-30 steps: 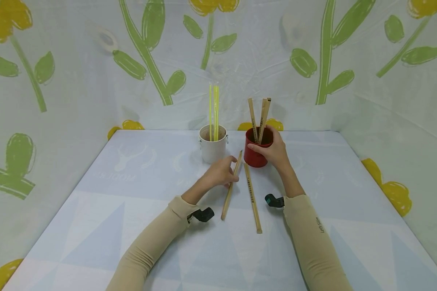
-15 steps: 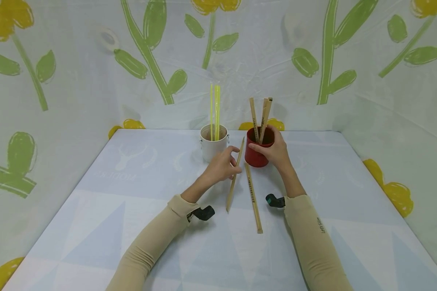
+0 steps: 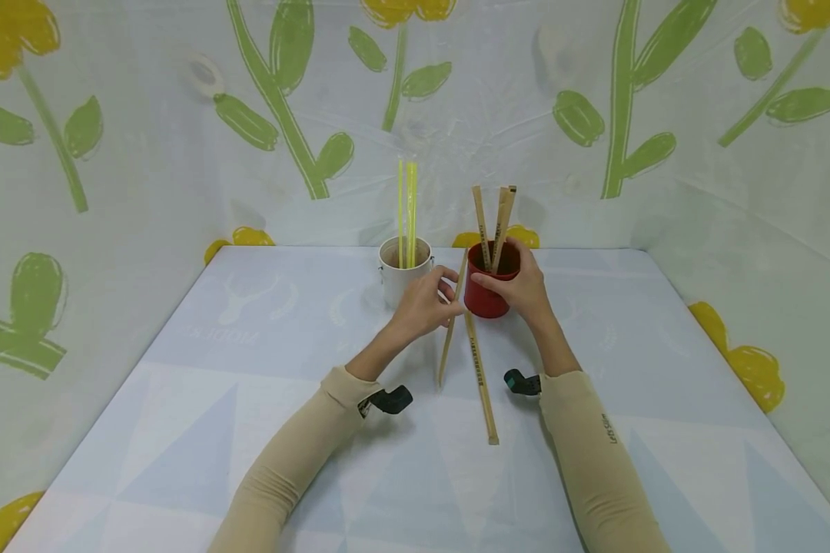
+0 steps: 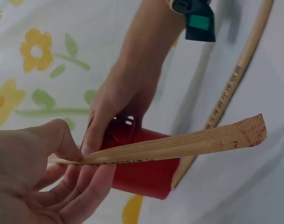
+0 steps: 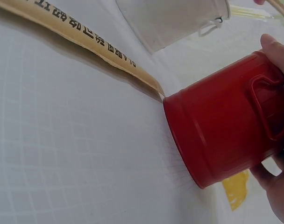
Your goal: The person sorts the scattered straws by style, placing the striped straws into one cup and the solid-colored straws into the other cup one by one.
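Note:
In the head view my left hand [image 3: 423,309] pinches a brown paper-wrapped straw [image 3: 446,353] between thumb and fingers. The straw stands tilted, its top end close to the left side of a small red bucket [image 3: 486,301]. My right hand [image 3: 523,290] grips that bucket around its rim and far side. Several similar wrapped straws [image 3: 500,226] stand in it, their lower ends hidden. The left wrist view shows the crimped end of the held straw [image 4: 216,141] crossing in front of the bucket. Another wrapped straw [image 3: 483,380] lies on the table, its tip near the bucket's base.
A white bucket [image 3: 396,286] stands left of the red one, partly behind my left hand, with several yellow straws [image 3: 411,211] upright in it. The table [image 3: 249,430] has a pale blue patterned cover. A flower-print curtain [image 3: 484,115] rises behind its back edge.
My left hand has raised the held straw off the table and moved it up and right toward the red bucket, tilting it more upright. My right hand stays on the bucket.

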Available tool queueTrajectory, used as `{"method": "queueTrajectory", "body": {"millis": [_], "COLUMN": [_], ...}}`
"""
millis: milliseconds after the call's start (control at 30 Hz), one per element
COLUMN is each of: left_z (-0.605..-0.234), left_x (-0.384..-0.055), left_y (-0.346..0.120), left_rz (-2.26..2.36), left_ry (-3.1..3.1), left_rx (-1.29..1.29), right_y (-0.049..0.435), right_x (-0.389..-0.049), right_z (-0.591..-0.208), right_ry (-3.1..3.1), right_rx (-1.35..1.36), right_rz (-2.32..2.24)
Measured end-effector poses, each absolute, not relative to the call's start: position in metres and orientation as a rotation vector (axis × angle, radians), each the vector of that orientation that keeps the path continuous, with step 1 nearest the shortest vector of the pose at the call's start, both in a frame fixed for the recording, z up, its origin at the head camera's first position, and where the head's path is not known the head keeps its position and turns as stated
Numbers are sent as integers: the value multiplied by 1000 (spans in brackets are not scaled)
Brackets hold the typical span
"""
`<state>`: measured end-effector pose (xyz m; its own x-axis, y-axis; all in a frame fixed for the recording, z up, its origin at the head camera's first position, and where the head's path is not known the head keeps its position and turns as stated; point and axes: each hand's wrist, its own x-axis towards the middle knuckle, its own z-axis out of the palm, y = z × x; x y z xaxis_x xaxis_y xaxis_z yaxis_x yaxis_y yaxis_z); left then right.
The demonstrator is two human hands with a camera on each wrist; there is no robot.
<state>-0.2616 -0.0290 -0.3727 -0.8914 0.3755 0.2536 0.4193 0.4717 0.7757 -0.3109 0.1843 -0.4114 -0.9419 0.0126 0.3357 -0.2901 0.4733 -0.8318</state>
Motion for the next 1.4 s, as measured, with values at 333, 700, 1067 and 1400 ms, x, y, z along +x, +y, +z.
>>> {"method": "queueTrajectory", "body": {"millis": [333,700,1067,1400], "left_z": [-340,-295,-282,-274], "left_x": [-276,-294,-306,-313], "left_y": [-15,-3,10,18], "left_rz": [-1429,-1424,-1325,-1329], "left_ry": [-2508,-2336,-2221,-2124], "left_rx": [-719,-703,-654,-645], "right_y": [186,186,185,183], "right_x": [-310,-311,-309,-308], "right_z": [-412,-412,-410,-407], "right_ry": [-2416,-2417,-2418,-2454], "right_rx": [261,266,245,161], "right_rz": [1461,1509,1515,1527]}}
